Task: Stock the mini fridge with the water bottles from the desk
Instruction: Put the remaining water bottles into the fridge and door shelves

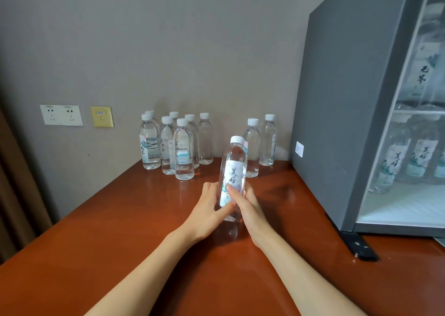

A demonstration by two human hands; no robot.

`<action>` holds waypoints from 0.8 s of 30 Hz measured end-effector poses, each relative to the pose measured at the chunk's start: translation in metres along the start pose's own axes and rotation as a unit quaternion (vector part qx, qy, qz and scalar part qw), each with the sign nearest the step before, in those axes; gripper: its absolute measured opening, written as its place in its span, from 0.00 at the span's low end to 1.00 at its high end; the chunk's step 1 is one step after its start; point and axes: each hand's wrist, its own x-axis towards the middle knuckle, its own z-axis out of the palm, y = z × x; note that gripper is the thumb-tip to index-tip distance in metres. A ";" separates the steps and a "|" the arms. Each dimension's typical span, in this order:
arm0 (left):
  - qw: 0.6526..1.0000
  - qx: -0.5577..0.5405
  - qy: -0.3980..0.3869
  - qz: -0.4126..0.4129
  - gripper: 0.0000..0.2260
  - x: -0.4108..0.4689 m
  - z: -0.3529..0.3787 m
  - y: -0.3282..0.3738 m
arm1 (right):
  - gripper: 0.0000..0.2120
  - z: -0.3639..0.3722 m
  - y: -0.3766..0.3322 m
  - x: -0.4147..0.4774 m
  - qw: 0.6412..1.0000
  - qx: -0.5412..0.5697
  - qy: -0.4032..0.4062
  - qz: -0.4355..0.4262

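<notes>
Left of the mini fridge (337,122), one water bottle (233,171) is held upright low over the desk (120,231). It is gripped near its base by the left hand (207,204) and the right hand (249,207), fingers curled snugly round it, probably to steady it for shelving. Farther back, remaining bottles (184,147) are stood against the wall.

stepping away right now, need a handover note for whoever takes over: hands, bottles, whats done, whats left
Left hand and right hand both grip one water bottle, upright over the desk.
At least nine more bottles stand at the back by the wall.
Done: mini fridge already holds bottles on both shelves.
Left: load the held one, then the rest. Its glass door looks shut, not certain.
</notes>
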 end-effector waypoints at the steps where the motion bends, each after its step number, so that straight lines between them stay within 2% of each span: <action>1: 1.000 0.000 -0.001 -0.001 0.18 -0.001 0.000 0.001 | 0.14 0.000 0.000 -0.001 1.000 -0.001 0.003 -0.001; 8: 0.999 0.044 0.012 0.015 0.27 -0.003 -0.001 0.003 | 0.14 0.001 -0.006 -0.007 1.000 0.010 0.023 0.009; 14: 0.995 0.091 0.008 0.042 0.23 -0.016 0.000 0.011 | 0.16 -0.006 -0.004 -0.019 0.999 -0.003 0.039 -0.011; 18: 0.993 0.100 0.005 0.060 0.20 -0.030 0.004 0.024 | 0.26 -0.015 -0.006 -0.034 0.997 -0.042 0.046 -0.040; 24: 0.983 0.141 -0.009 0.114 0.21 -0.057 0.015 0.047 | 0.23 -0.044 -0.011 -0.060 0.985 -0.099 0.103 -0.101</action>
